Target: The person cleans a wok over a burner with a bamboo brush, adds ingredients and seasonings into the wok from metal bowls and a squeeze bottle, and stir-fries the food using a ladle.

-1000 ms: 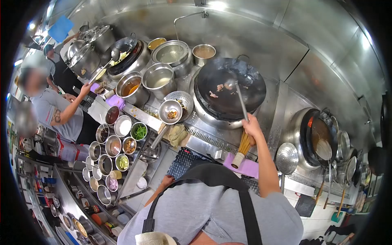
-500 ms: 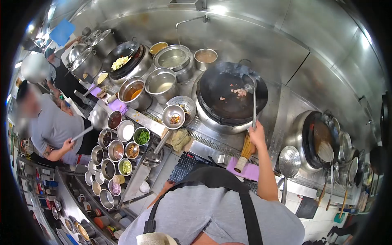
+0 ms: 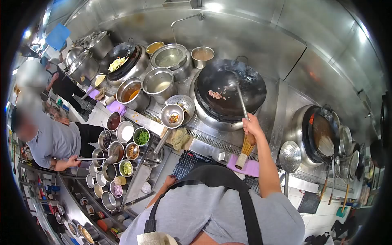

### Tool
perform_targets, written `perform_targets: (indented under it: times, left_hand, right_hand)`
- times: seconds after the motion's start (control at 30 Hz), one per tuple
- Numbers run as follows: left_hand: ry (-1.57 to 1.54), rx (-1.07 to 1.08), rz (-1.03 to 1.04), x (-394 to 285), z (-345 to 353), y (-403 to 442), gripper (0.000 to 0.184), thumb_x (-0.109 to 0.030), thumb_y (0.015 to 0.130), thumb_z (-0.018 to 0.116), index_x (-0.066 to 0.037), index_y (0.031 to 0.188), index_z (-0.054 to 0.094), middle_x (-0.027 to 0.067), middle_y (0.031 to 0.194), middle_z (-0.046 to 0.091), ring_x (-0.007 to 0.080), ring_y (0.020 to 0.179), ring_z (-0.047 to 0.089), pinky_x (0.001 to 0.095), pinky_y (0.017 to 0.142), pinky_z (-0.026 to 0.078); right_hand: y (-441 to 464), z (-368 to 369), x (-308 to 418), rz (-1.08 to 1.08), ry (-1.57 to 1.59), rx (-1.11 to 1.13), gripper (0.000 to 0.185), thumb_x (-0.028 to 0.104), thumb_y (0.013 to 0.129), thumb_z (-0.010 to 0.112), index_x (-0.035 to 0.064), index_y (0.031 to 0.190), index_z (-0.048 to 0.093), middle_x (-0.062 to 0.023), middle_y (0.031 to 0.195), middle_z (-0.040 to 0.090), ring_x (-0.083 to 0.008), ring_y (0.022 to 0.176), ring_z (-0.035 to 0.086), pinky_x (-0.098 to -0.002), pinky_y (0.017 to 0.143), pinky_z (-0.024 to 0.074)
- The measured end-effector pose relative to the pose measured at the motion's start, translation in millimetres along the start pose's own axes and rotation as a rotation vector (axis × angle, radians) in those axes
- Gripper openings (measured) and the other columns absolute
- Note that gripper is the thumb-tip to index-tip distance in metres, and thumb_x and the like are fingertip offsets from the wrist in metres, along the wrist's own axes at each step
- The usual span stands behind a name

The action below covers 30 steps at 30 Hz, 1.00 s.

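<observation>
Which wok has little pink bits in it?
The middle wok, where the right hand holds a ladle. The left wok has pale yellow-green food; the right wok looks brown inside.

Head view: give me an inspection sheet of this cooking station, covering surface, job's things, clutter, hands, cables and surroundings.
Surface: shiny steel cooktop around the wok.
Job's things: wok holding small pinkish food pieces; ladle with its bowl inside.
Clutter: bamboo brush at the purple cloth; metal bowls at left, several filled.
Hands: right hand grips the ladle's handle; left hand near the apron, grip unclear.
Cables: nothing seen.
Surroundings: co-worker at left holding another ladle; steel wall behind.
</observation>
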<state>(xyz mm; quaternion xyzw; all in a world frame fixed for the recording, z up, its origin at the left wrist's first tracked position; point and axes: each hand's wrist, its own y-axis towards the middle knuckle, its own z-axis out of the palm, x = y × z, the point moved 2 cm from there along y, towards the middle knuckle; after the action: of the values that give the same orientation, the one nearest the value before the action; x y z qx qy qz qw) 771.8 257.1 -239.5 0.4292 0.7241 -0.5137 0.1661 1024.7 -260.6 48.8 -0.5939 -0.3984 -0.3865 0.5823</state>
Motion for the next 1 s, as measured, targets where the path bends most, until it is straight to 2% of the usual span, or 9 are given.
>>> perform_targets:
  times: [0.13, 0.23, 0.37, 0.4, 0.5, 0.53, 0.63, 0.87, 1.0]
  left_hand:
    - [-0.107, 0.022, 0.011, 18, 2, 3, 0.023, -0.021, 0.082, 0.074, 0.0, 0.091, 0.073, 0.0063, 0.076, 0.071, 0.013, 0.067, 0.064, 0.033, 0.061, 0.052]
    - [-0.135, 0.038, 0.038, 53, 8, 14, 0.022, -0.022, 0.082, 0.074, -0.001, 0.09, 0.073, 0.0064, 0.076, 0.071, 0.0134, 0.066, 0.064, 0.0335, 0.06, 0.052]
    - [0.019, 0.015, 0.017, 77, 15, 13, 0.02, -0.021, 0.083, 0.072, -0.002, 0.087, 0.072, 0.0066, 0.075, 0.07, 0.0145, 0.065, 0.063, 0.0342, 0.059, 0.051]
    - [0.034, 0.017, 0.013, 77, 15, 12, 0.019, -0.02, 0.083, 0.072, -0.002, 0.086, 0.071, 0.0066, 0.074, 0.07, 0.0147, 0.064, 0.063, 0.0343, 0.059, 0.051]
    - [0.054, 0.028, -0.003, 78, 17, 14, 0.018, -0.02, 0.083, 0.071, -0.002, 0.084, 0.071, 0.0067, 0.073, 0.069, 0.0155, 0.063, 0.063, 0.0349, 0.058, 0.051]
    - [0.052, 0.03, -0.01, 77, 17, 14, 0.017, -0.019, 0.083, 0.071, -0.002, 0.083, 0.07, 0.0068, 0.073, 0.069, 0.0157, 0.063, 0.063, 0.035, 0.058, 0.051]
    - [0.014, 0.044, -0.042, 56, 15, 14, 0.016, -0.019, 0.083, 0.07, -0.002, 0.081, 0.069, 0.0069, 0.072, 0.068, 0.0165, 0.062, 0.062, 0.0355, 0.057, 0.05]
    - [-0.188, 0.151, -0.098, -16, 13, 5, 0.004, -0.009, 0.086, 0.065, -0.006, 0.088, 0.064, 0.0057, 0.068, 0.064, 0.0159, 0.051, 0.058, 0.032, 0.041, 0.042]
    - [-0.143, 0.119, -0.118, -46, 5, -8, 0.006, -0.008, 0.087, 0.064, -0.007, 0.092, 0.063, 0.0075, 0.071, 0.065, 0.0181, 0.052, 0.06, 0.033, 0.041, 0.043]
  right_hand:
    - [-68, 19, 13, -0.031, -0.02, 0.149, 0.028, 0.008, 0.097, 0.057, 0.0052, 0.124, 0.053, -0.0001, 0.064, 0.048, -0.0081, 0.041, 0.043, -0.0261, 0.036, 0.0337]
    - [-62, 20, -6, 0.076, 0.182, 0.233, 0.042, 0.008, 0.096, 0.057, 0.0068, 0.137, 0.049, 0.0005, 0.064, 0.047, -0.0068, 0.039, 0.04, -0.0261, 0.036, 0.033]
    - [-69, 28, 9, -0.121, -0.122, 0.05, 0.05, 0.004, 0.095, 0.056, 0.0067, 0.143, 0.045, 0.0016, 0.067, 0.047, -0.0062, 0.037, 0.036, -0.0266, 0.034, 0.03]
    - [-79, 22, 18, -0.138, -0.264, 0.065, 0.054, 0.005, 0.093, 0.057, 0.0023, 0.145, 0.043, -0.0101, 0.08, 0.063, -0.0215, 0.048, 0.058, -0.035, 0.047, 0.0482]
    - [-93, 32, 5, -0.741, -0.834, -0.215, 0.059, 0.008, 0.091, 0.059, -0.0027, 0.146, 0.042, -0.0254, 0.114, 0.068, -0.0385, 0.094, 0.07, -0.0408, 0.084, 0.055]
    - [-101, 35, 5, -0.348, -0.616, -0.098, 0.062, 0.01, 0.088, 0.06, -0.0059, 0.145, 0.042, -0.031, 0.137, 0.054, -0.0412, 0.131, 0.052, -0.0397, 0.11, 0.0398]
    - [-109, 42, 26, -0.174, -0.748, -0.04, 0.064, 0.011, 0.089, 0.062, -0.0029, 0.147, 0.041, -0.0268, 0.138, 0.056, -0.0357, 0.128, 0.056, -0.0379, 0.107, 0.0423]
    - [-97, 39, 4, -0.246, -0.631, -0.069, 0.063, 0.011, 0.088, 0.061, -0.004, 0.146, 0.042, -0.0262, 0.132, 0.061, -0.0344, 0.124, 0.059, -0.0364, 0.106, 0.0427]
    - [-99, 22, -26, -0.386, -0.655, -0.067, 0.063, 0.01, 0.088, 0.06, -0.003, 0.147, 0.042, -0.0204, 0.119, 0.065, -0.0284, 0.106, 0.064, -0.035, 0.095, 0.048]
